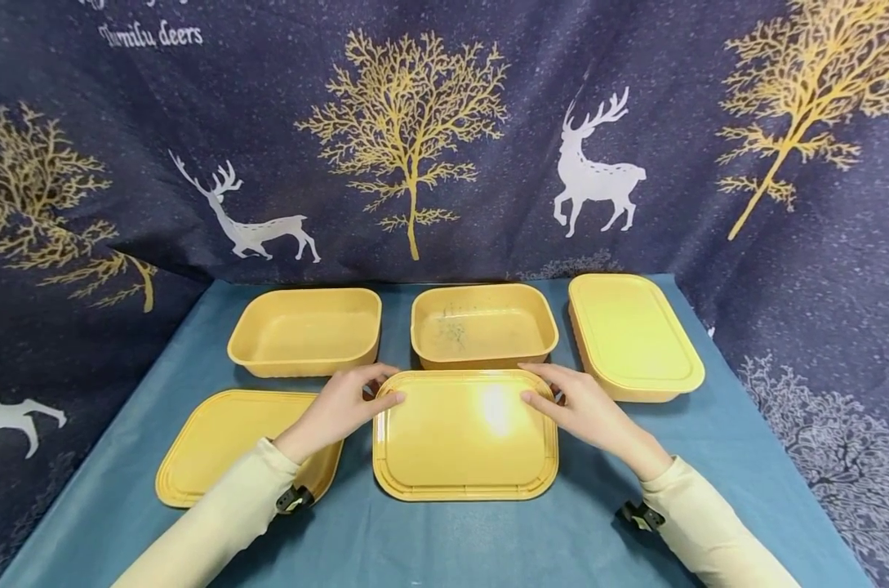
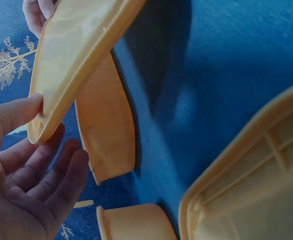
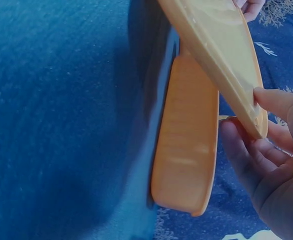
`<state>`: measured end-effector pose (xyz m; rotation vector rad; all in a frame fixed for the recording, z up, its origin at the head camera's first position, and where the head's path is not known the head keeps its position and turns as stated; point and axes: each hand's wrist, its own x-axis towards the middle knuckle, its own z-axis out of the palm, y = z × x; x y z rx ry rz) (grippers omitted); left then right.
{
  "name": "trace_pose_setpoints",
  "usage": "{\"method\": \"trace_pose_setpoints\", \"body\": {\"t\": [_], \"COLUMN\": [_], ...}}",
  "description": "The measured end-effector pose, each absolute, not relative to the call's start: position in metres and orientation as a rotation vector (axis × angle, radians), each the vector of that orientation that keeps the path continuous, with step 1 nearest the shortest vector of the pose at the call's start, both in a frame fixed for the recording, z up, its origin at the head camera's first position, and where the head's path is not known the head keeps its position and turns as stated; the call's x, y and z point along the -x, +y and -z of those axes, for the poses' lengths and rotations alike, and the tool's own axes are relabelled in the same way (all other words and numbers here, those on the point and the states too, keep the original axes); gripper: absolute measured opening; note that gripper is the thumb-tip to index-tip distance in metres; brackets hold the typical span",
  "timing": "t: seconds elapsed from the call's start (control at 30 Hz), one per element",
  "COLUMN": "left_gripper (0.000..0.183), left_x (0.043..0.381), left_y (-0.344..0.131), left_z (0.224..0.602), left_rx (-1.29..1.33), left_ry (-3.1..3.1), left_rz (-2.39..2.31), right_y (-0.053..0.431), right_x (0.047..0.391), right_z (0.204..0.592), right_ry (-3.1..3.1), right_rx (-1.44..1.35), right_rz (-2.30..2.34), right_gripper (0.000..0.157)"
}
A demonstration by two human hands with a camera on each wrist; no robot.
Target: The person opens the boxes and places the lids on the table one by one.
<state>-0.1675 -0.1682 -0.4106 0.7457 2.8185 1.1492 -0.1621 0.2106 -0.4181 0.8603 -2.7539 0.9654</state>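
Observation:
Both hands hold up a yellow rectangular lid (image 1: 466, 441) with rounded corners, tilted, in front of the middle box. At its far left corner the left hand (image 1: 352, 400) pinches the rim, thumb on the upper face and fingers underneath. The right hand (image 1: 580, 404) pinches the far right corner the same way. Just behind the lid stands a yellow open box (image 1: 481, 359) with dark specks on its floor. In the right wrist view, the lid (image 3: 226, 65) hangs over the table beside the box's side wall (image 3: 186, 145).
A second open yellow box (image 1: 304, 365) stands at the back left. Another lid (image 1: 224, 441) lies on the blue tablecloth (image 1: 444, 543) at the left, partly under the left forearm. A lidded yellow box (image 1: 635, 335) stands at the right. Behind hangs a dark cloth printed with deer and trees (image 1: 415, 122).

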Motion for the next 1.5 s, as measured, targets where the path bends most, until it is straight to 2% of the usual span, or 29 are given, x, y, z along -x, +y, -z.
{"method": "trace_pose_setpoints", "body": {"t": [0.63,0.83,1.07,1.5], "left_gripper": [0.028,0.03,0.024,0.021], "left_x": [0.172,0.173,0.173,0.171], "left_y": [-0.168,-0.168,-0.168,-0.164], "left_z": [0.434,0.44,0.444,0.443], "left_rx": [-0.669,-0.683,-0.692,-0.734], "left_ry": [2.792,2.783,2.758,2.731], "left_rz": [-1.028,-1.011,-0.989,-0.957], "right_y": [0.205,0.205,0.204,0.203], "right_x": [0.168,0.168,0.169,0.169], "right_z": [0.435,0.438,0.442,0.442], "right_ry": [-2.935,-2.94,-2.917,-2.988], "right_rx": [-0.901,-0.936,-1.007,-1.047], "right_rz": [-0.926,-0.929,-0.95,-0.898], "right_gripper": [0.05,0.047,0.039,0.04]}}
